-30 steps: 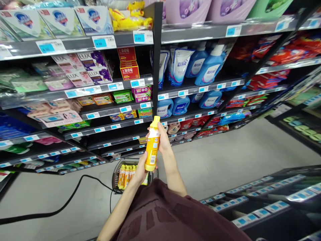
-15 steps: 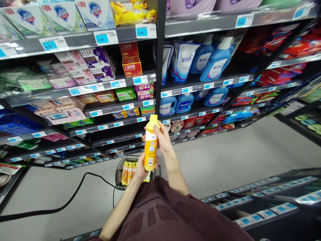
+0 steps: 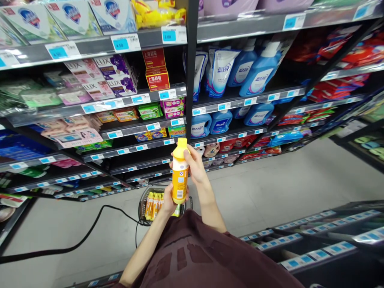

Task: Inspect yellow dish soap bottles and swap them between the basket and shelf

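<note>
I hold a yellow-orange bottle (image 3: 180, 172) with a yellow cap upright in front of me. My left hand (image 3: 168, 203) grips its bottom end from below. My right hand (image 3: 195, 167) wraps the upper part, just under the cap. Below the bottle, on the floor, sits a dark basket (image 3: 143, 203) with several similar orange bottles (image 3: 153, 205) lying in it.
Store shelving (image 3: 189, 80) full of soap boxes, blue detergent bottles and refill pouches faces me. A black cable (image 3: 75, 244) runs over the grey floor to the basket. Another low shelf (image 3: 315, 236) with blue price tags stands at my right.
The bottle has stayed between both hands, turning slightly more upright. The view has shifted a little; the basket appears slightly nearer.
</note>
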